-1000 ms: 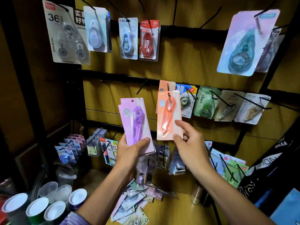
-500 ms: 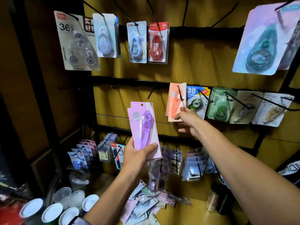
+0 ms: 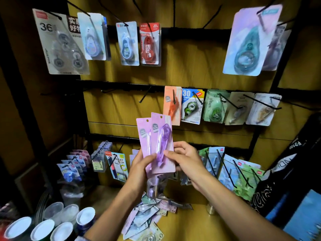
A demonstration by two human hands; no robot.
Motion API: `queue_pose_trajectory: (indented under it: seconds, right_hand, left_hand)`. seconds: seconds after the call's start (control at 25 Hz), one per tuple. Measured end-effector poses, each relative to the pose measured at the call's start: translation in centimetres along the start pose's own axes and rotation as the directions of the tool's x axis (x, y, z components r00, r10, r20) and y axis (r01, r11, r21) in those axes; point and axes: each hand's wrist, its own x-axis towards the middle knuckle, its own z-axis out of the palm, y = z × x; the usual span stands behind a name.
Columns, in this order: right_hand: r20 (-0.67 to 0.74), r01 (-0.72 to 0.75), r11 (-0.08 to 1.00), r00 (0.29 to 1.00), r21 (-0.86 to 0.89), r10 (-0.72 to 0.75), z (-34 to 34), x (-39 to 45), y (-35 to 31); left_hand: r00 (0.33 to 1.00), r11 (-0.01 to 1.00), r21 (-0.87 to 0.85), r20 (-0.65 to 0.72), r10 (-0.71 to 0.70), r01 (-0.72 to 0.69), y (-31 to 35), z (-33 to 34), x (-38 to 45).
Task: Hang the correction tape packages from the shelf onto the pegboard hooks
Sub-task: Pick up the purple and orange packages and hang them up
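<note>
Two packages [image 3: 157, 143] stand between the hands, left hand [image 3: 139, 166] and right hand [image 3: 186, 160]; hung packages [image 3: 172, 105] above-right, loose packages [image 3: 145, 221] on the shelf [image 3: 191, 223] below.

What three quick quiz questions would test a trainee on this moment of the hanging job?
1. True or false: the orange package already hangs on a hook.
2. How many purple packages are fanned in the hands? A) one B) two C) four
3. Fill in: the loose pile of packages lies on the ____ below the hands.

Key: 1 true. 2 B; the left hand holds them and the right hand pinches the front one. 3 shelf.
</note>
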Motion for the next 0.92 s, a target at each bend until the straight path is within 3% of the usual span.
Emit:
queue_pose_trajectory:
  seconds: [0.2, 0.4, 0.6, 0.76, 0.84, 0.92]
  right_hand:
    - [-0.059, 0.179, 0.982, 0.983, 0.056, -0.175, -2.4, -0.7, 0.2]
    - [-0.146, 0.337, 0.940, 0.933, 0.044, -0.328, -3.4, -0.8, -0.8]
    - [-0.212, 0.326, 0.941, 0.917, -0.088, -0.337, -3.0, -0.8, -1.6]
    - [-0.297, 0.349, 0.894, 0.854, -0.281, -0.427, -2.3, 0.2, -2.1]
    - [-0.283, 0.259, 0.927, 0.899, -0.269, -0.334, -1.6, 1.6, -3.0]
    - [-0.202, 0.076, 0.993, 0.975, -0.090, -0.093, -1.1, 3.7, -4.3]
  left_hand:
    - [0.989, 0.997, -0.051, -0.139, 0.045, -0.052, 0.7, 0.8, 0.6]
    - [0.988, 0.993, -0.084, -0.143, 0.066, -0.079, 1.5, 1.0, 0.7]
    - [0.986, 0.993, -0.087, -0.151, 0.070, -0.084, 1.5, 0.6, 1.1]
    - [0.984, 0.993, -0.081, -0.164, 0.077, -0.091, 1.8, 0.6, 1.2]
    - [0.985, 0.993, -0.076, -0.158, 0.075, -0.088, 2.0, 0.8, 1.2]
    - [0.987, 0.996, -0.033, -0.140, 0.079, -0.084, 2.6, 0.6, 1.4]
